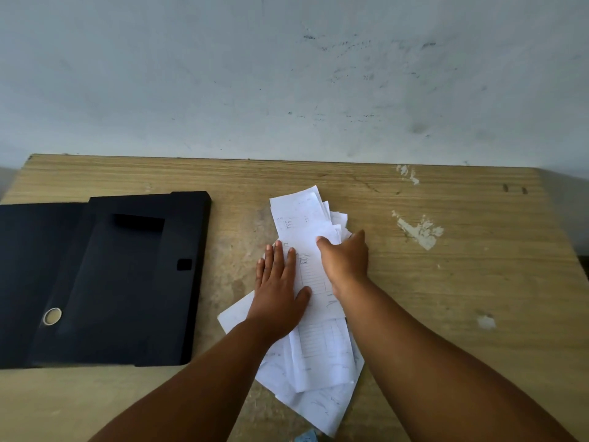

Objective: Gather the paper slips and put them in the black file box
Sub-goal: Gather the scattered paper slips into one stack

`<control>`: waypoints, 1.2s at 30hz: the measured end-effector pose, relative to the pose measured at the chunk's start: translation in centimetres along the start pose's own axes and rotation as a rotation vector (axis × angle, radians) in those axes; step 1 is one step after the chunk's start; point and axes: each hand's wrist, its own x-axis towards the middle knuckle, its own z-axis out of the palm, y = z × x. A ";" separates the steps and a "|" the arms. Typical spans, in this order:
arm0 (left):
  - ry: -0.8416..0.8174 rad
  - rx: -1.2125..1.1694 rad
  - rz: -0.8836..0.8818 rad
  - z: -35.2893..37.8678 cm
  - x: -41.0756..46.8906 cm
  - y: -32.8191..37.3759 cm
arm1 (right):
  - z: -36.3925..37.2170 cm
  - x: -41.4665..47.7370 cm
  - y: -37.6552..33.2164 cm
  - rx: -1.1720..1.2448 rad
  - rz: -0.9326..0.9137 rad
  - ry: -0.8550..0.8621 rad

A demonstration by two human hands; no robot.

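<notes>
Presently on the wooden table (pixel 446 298), itemised from the person's left to right:

Black file box (pixel 121 282): lies open and flat on the left part of the table, lid flap spread out to the left, a round metal-rimmed hole (pixel 52 316) near its lower left. Nothing white shows inside it. It sits apart from the papers, with bare table between.

Paper slips (pixel 318 355): a loose, overlapping heap of white sheets with faint printed lines and handwriting, at the table's middle. The heap runs from the far end, where several corners fan out, down to the near edge. The print is too small to read.

Left hand (pixel 280 295): palm down, fingers straight and close together, pressed flat on the left side of the heap; it grips nothing.

Right hand (pixel 345 260): laid over the upper right part of the heap, fingers curled around the right edge of the slips, thumb on top of the uppermost sheet; it appears to be pinching some of them.

Wall (pixel 287 74): pale, scuffed with dark marks, directly behind the table.

Table surface: worn, with white chipped patches (pixel 420 231) to the right of the papers.
</notes>
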 end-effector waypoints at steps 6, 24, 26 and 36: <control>0.020 -0.012 -0.012 0.1 0.1 0.2 | 0.4 -0.1 0.5 0.013 0.017 -0.103; 0.048 -0.118 0.067 -0.2 0.1 -1.0 | -3.0 2.3 -2.9 0.117 -0.151 -0.082; 0.045 -0.096 0.042 -0.2 0.3 -0.9 | -4.2 2.8 -3.8 0.105 -0.172 -0.086; 0.074 -0.172 -0.091 -1.5 -0.3 0.3 | -9.4 2.5 -3.7 0.209 -0.217 -0.120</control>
